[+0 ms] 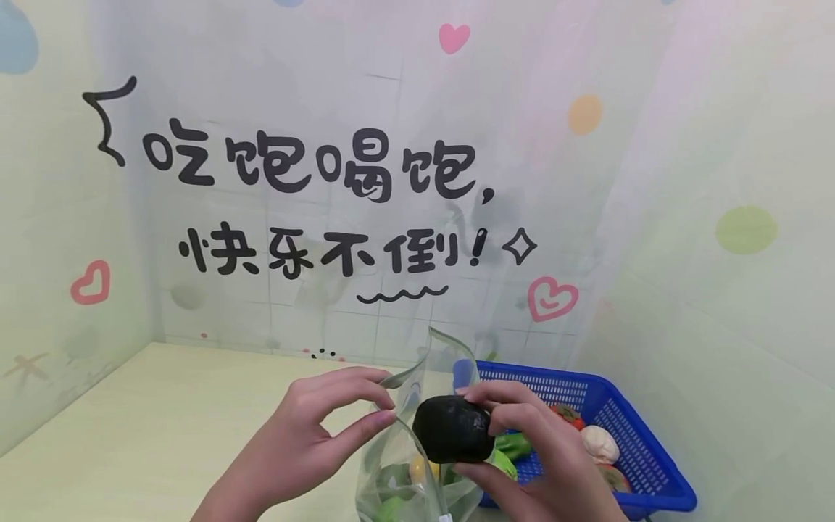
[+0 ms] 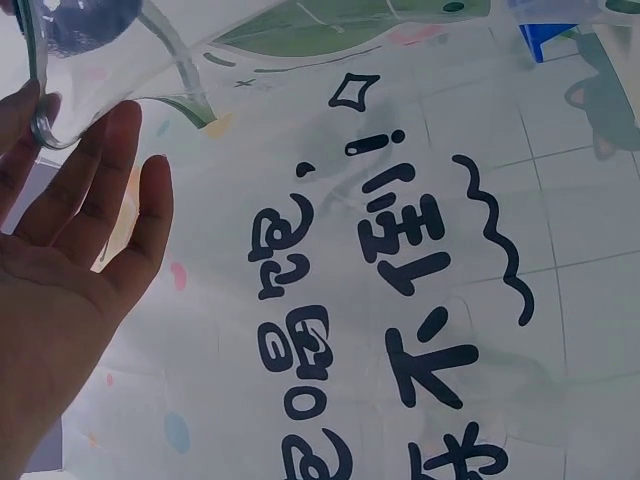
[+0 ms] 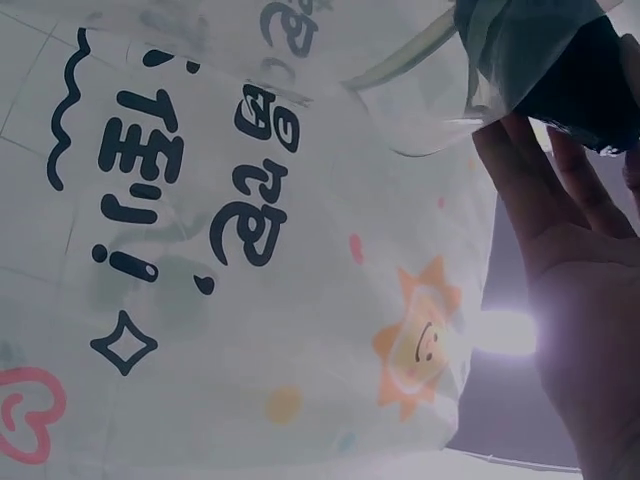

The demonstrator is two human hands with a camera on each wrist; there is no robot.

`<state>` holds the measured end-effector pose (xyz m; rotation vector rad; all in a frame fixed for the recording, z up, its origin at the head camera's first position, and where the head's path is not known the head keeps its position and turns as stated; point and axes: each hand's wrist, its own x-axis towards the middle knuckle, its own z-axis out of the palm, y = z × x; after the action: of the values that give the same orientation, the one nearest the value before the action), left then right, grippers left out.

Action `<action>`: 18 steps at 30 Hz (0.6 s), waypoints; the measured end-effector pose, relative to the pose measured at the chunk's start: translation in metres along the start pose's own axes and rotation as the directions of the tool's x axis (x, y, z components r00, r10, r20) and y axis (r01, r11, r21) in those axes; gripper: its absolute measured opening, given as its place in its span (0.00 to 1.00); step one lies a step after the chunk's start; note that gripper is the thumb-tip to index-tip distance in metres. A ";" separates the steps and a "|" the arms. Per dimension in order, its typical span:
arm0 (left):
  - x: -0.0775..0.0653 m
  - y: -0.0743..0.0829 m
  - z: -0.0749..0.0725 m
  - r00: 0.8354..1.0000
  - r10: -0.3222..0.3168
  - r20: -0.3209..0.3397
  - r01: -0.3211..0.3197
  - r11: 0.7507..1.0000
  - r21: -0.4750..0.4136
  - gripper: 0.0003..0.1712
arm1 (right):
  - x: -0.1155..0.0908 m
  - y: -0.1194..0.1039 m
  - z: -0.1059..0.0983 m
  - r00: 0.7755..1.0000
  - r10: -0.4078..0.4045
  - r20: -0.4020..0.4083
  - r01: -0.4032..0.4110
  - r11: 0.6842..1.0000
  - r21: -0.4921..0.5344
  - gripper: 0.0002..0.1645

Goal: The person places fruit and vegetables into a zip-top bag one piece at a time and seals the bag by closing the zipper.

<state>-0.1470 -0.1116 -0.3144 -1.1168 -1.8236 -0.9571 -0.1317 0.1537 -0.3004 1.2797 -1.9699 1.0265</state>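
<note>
A clear zip-top bag stands with its mouth spread, in the lower middle of the head view. Green and yellow pieces show through its wall. My left hand pinches the bag's rim between thumb and fingers; the left wrist view has this hand at the bag's edge. At the bag's mouth my right hand grips a black, rounded, smooth object, thumb below and fingers above. The right wrist view shows the dark object partly behind the clear plastic, above the right hand.
Behind the bag, to the right, stands a blue perforated basket. In it lie a white rounded piece, orange-red pieces and a green one. The pale table meets a printed wall sheet at the back.
</note>
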 end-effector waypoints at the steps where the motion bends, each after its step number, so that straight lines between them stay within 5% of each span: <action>1: 0.000 0.000 0.000 1.000 -0.002 0.002 0.002 1.000 -0.001 0.13 | 0.000 0.001 0.001 0.999 0.038 0.017 -0.038 0.999 -0.007 0.29; 9: 0.001 0.002 0.000 1.000 0.000 0.013 0.000 1.000 -0.015 0.12 | 0.003 0.006 0.003 0.978 0.160 0.132 -0.148 0.984 -0.099 0.25; 18: 0.003 0.005 0.002 0.999 0.044 0.027 -0.043 0.999 -0.017 0.11 | 0.004 0.011 0.009 0.946 0.215 0.242 -0.164 0.963 -0.216 0.26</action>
<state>-0.1434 -0.1076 -0.3116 -1.1803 -1.8091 -0.9369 -0.1440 0.1467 -0.3051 1.1854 -2.3709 0.7565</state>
